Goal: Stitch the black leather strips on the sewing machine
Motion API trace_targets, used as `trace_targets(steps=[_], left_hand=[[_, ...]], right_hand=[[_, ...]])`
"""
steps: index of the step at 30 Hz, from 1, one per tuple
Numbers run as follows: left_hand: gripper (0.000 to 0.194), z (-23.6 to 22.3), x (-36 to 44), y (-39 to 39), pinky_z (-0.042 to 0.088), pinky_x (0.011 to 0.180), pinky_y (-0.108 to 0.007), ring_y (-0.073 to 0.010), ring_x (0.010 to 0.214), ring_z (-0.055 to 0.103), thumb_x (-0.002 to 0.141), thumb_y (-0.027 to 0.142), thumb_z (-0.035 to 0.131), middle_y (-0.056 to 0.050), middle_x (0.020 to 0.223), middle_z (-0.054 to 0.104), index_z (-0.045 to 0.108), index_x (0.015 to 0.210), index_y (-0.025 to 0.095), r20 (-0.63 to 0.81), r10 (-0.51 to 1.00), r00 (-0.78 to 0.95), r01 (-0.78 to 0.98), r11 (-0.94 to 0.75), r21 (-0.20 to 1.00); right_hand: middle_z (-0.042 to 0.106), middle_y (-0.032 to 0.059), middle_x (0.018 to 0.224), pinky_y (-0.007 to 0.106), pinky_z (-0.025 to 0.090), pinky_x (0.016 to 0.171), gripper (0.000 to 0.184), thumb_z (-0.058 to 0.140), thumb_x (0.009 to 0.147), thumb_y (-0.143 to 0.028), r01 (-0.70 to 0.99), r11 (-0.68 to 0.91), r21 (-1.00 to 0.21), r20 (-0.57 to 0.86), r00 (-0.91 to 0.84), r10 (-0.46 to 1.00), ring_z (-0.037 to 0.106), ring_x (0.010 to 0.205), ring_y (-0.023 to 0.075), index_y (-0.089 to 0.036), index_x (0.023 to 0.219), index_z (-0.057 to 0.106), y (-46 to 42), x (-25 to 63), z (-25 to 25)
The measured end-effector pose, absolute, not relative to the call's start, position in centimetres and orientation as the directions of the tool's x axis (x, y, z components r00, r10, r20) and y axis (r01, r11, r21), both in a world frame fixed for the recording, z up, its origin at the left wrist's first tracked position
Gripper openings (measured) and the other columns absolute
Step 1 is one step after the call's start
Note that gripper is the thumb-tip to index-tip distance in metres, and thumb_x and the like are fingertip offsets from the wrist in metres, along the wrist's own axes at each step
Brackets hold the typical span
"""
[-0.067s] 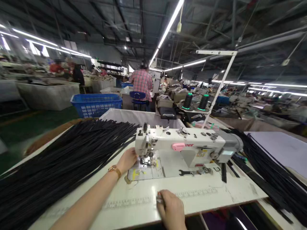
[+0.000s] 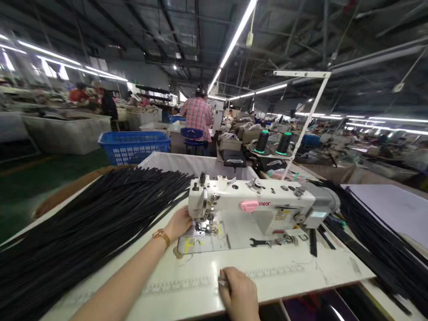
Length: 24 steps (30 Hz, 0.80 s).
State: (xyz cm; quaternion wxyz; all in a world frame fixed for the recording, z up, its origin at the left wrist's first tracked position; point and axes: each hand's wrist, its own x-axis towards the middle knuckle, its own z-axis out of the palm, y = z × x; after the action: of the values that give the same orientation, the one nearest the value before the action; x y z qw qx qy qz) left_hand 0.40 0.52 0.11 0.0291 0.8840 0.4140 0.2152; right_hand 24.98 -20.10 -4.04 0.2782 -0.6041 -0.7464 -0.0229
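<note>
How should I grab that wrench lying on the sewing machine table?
Probably by the middle of the wrench, pinching its thin handle from above. It lies flat on the sewing machine bed, so there is no gap to reach under, and the handle is the long, bare part. Come from the front, since the machine arm hangs behind it.

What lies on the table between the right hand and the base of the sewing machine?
In the head view, only bare white table separates the right hand from the sewing machine base.
</note>
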Motion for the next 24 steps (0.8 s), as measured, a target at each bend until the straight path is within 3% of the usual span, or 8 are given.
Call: trace_targets(steps=[5,15,21,24], left_hand=[[0.027,0.32,0.93,0.72,0.041,0.103,-0.036,-0.0240,0.110,0.059,0.089,0.013,0.044,-0.008,0.108,0.069,0.069,0.097,0.016,0.339,0.708,0.619,0.671,-0.701,0.239],[0.022,0.47,0.97,0.13,0.044,0.096,-0.036,-0.0241,0.101,0.061,0.089,0.014,0.047,-0.008,0.097,0.070,0.068,0.086,0.016,0.350,0.726,0.593,0.686,-0.682,0.252],[0.022,0.57,1.05,0.07,0.043,0.097,-0.036,-0.0245,0.104,0.059,0.089,0.016,0.046,-0.008,0.102,0.069,0.068,0.090,0.016,0.346,0.731,0.588,0.708,-0.672,0.217],[0.021,0.66,0.79,0.51,0.040,0.100,-0.042,-0.0283,0.108,0.057,0.088,0.020,0.051,-0.011,0.108,0.068,0.069,0.097,0.015,0.333,0.735,0.591,0.726,-0.665,0.178]], right_hand=[[0.064,-0.0001,0.072,0.027,0.029,0.060,0.021,0.038,0.091,-0.024,0.902,0.286,-0.324,0.463,-0.113,0.879,0.060,0.064,0.0151,-0.023,0.084,0.057,-19.95,24.90,-3.88],[0.063,0.0005,0.071,0.027,0.030,0.061,0.023,0.037,0.094,-0.027,0.890,0.279,-0.360,0.432,-0.106,0.896,0.059,0.065,0.0154,-0.023,0.084,0.058,-20.12,24.80,-3.31],[0.063,-0.0004,0.070,0.027,0.030,0.059,0.022,0.037,0.092,-0.025,0.892,0.299,-0.339,0.462,-0.119,0.879,0.057,0.062,0.0150,-0.023,0.084,0.057,-20.11,24.84,-3.15],[0.062,-0.0004,0.070,0.027,0.031,0.058,0.020,0.038,0.090,-0.024,0.892,0.309,-0.330,0.463,-0.132,0.876,0.058,0.062,0.0151,-0.023,0.084,0.057,-20.04,24.94,-3.44]])
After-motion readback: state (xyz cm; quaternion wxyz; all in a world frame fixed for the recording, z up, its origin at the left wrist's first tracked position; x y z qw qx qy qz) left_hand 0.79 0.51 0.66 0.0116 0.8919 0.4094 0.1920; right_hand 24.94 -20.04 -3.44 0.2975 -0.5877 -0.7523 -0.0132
